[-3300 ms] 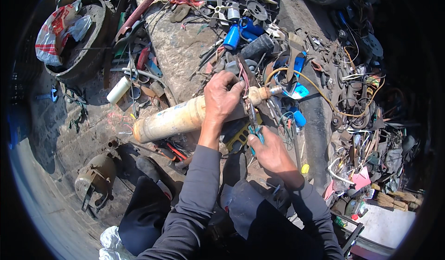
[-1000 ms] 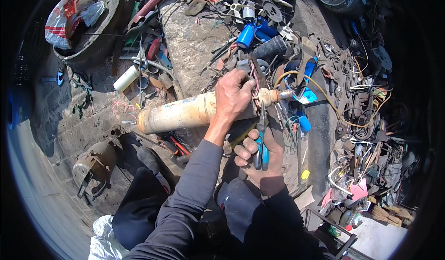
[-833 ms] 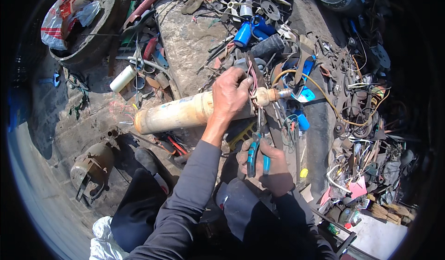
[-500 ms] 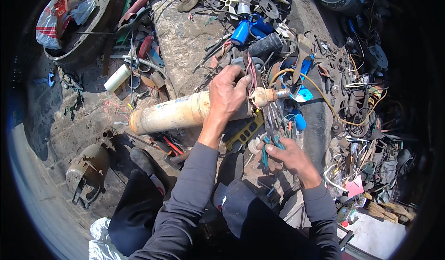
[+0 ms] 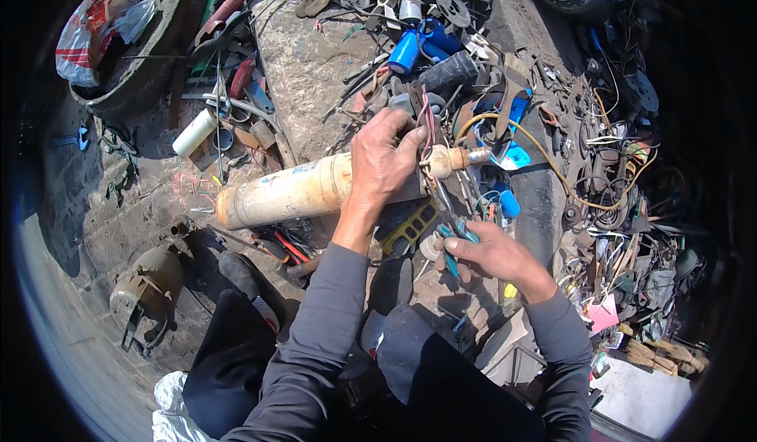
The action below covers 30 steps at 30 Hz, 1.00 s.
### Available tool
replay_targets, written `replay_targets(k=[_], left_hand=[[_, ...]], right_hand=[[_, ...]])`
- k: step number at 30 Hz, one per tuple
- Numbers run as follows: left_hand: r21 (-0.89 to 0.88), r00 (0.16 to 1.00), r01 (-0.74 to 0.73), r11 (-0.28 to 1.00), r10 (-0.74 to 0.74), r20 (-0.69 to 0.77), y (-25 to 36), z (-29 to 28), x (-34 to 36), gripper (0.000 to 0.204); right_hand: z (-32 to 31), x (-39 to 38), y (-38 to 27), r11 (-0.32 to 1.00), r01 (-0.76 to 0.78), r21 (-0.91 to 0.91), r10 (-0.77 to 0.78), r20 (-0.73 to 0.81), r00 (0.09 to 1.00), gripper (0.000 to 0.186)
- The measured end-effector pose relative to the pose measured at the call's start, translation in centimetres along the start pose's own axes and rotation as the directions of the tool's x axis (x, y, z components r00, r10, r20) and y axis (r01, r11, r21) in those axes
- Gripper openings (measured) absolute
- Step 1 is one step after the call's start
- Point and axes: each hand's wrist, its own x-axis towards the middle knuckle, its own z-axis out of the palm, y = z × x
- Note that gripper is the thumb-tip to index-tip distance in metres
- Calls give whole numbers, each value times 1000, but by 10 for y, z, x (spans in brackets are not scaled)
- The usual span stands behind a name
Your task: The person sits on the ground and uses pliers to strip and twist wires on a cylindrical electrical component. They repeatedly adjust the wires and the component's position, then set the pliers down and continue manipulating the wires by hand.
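Note:
A long cream metal cylinder [image 5: 296,193], stained with rust, lies crosswise in front of me, its narrow threaded end [image 5: 477,156] to the right. My left hand [image 5: 382,154] rests over its right half, fingers closed on pink wires [image 5: 428,123] that rise beside the thumb. Lower right, my right hand [image 5: 497,253] is wrapped around pliers with teal handles [image 5: 451,262]. Their jaws point up toward the wires hanging by the cylinder's neck. Whether the jaws touch a wire I cannot make out.
Blue cylinders [image 5: 405,52], a fan blade [image 5: 387,3] and scrap lie beyond. A yellow slotted tool [image 5: 410,227] sits under the cylinder. A yellow cable [image 5: 552,175] loops right over piled scrap. Lower left stands a rusty canister [image 5: 150,280]; a large ring [image 5: 126,103] lies far left.
My right hand has lifted slightly with the pliers, and its forearm has swung outward to the right. My left hand keeps its hold on the wires. The whole view has shifted a little.

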Motion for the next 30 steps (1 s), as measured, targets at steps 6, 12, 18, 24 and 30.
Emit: replay_targets(k=[6,12,18,24,30], left_hand=[[-4,1000,6,1000,-6,9,1,-1,0,18],[-7,1000,9,1000,-9,9,1,-1,0,18],[-15,1000,-5,1000,5,15,-1,-1,0,18],[-10,1000,-5,1000,5,15,1,2,-1,18],[22,997,-73,997,72,40,1,6,0,18]], right_hand=[[-3,5,3,996,30,81,-30,1,1000,33],[-8,9,9,980,-5,198,-6,56,998,33],[0,8,17,928,-28,372,3,68,998,38],[18,12,21,853,-29,522,-31,106,994,38],[23,-2,18,659,-161,734,-6,220,975,37]])
